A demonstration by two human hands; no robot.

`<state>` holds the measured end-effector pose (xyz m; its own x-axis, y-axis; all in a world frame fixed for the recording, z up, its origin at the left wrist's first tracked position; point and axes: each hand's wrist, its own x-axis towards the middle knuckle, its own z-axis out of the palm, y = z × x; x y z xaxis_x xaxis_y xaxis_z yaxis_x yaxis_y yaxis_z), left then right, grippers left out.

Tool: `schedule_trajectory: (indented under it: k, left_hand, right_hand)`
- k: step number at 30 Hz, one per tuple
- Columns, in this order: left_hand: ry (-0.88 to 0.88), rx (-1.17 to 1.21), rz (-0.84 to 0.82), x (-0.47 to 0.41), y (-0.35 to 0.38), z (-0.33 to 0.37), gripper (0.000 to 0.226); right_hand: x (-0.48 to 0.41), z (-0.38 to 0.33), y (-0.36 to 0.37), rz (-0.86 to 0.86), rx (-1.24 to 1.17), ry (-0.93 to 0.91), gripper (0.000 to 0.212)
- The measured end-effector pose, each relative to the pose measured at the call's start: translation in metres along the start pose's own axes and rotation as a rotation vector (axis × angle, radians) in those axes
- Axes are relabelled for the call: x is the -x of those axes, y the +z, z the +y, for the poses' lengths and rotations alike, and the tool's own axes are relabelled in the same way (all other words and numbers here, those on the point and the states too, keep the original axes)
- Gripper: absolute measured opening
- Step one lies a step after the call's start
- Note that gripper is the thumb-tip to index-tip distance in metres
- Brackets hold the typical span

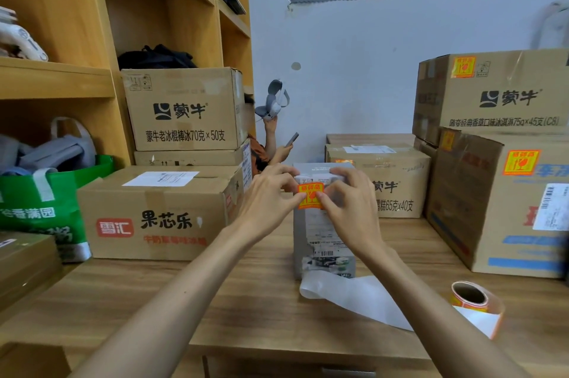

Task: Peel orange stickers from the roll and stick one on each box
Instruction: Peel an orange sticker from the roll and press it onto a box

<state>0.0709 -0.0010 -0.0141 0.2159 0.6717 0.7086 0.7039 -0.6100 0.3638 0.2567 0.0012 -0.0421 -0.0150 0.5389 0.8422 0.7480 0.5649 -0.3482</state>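
A tall grey carton (323,239) stands upright on the wooden table (246,294). An orange sticker (310,196) lies on its near face just below the top. My left hand (271,196) touches the sticker's left edge with its fingertips. My right hand (351,202) curls over the carton's top edge, its thumb on the sticker's right edge. The sticker roll (471,297) lies on the table at the right, with a strip of bare white backing paper (354,294) trailing from it to the carton's foot.
Cardboard boxes line the back: stacked ones at the left (181,110) (160,211), one behind the carton (397,180), two at the right (492,91) (498,202) carrying orange stickers. A wooden shelf (55,76) and green bag (40,202) fill the left. Another person's hand (271,122) holds a headset behind.
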Motion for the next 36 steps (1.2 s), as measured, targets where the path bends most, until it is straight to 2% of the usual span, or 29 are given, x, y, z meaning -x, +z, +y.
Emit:
schedule_trajectory:
  k: [17,28,33,36]
  left_hand:
    - [0.039,-0.007,0.067,-0.007,0.008,-0.001,0.014]
    - [0.111,-0.147,0.110,-0.003,0.013,-0.002,0.018]
    - [0.124,-0.168,0.134,0.000,0.016,-0.003,0.017]
    - [0.124,-0.181,0.164,0.002,0.015,-0.004,0.017]
  right_hand:
    - [-0.001,-0.001,0.012,0.083,0.022,0.020,0.020]
    - [-0.002,0.000,0.017,0.128,0.112,-0.029,0.022]
    - [-0.006,-0.002,0.014,0.141,0.080,-0.019,0.033]
    - [-0.010,0.002,0.011,0.086,0.084,-0.028,0.047]
